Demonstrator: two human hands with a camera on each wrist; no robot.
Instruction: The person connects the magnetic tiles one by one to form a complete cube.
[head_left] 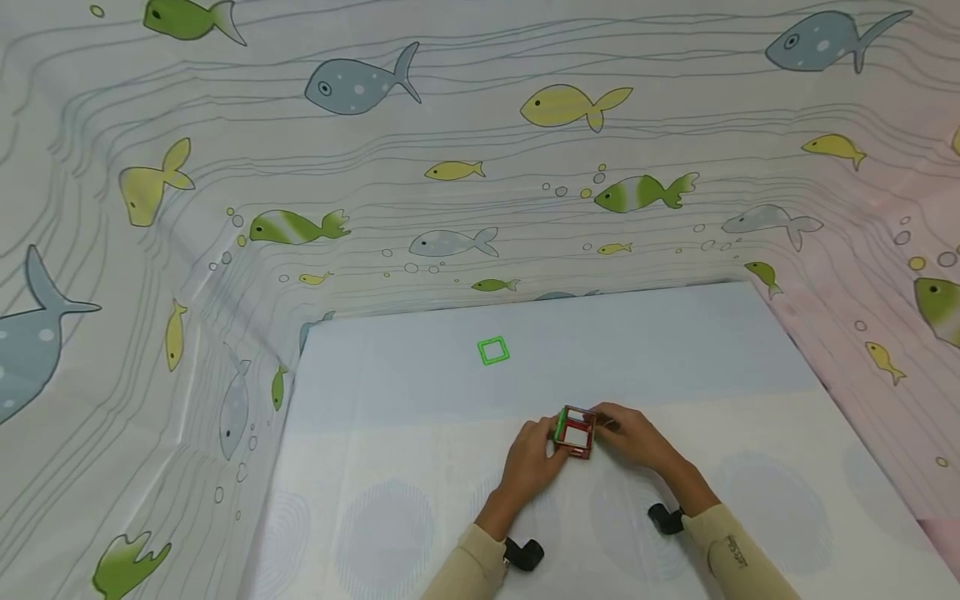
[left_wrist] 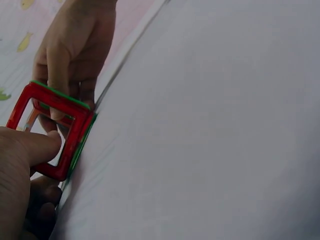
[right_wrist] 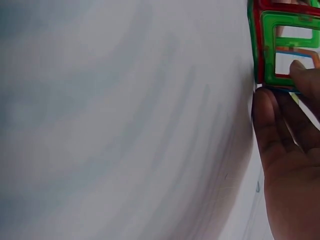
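Observation:
A box of square magnetic tiles [head_left: 580,455], joined along their edges, is between my two hands in the head view. Red and green frames make up most of it, and they have open middles. From the left, my left hand [head_left: 531,460] grips it. In the left wrist view the left thumb [left_wrist: 45,147] lies across a red tile [left_wrist: 75,142]. My right hand [head_left: 636,437] holds the other side. In the right wrist view its thumb [right_wrist: 307,82] is over the opening of a green tile [right_wrist: 269,50], with fingers at the lower edge. A blue edge shows there too.
A single green square tile [head_left: 497,362] lies flat on the white table [head_left: 390,367], beyond the hands. Fish-patterned sheeting [head_left: 465,200] rises behind the table and along both sides. A black wrist camera [head_left: 525,554] sits by the left cuff, another [head_left: 664,518] by the right.

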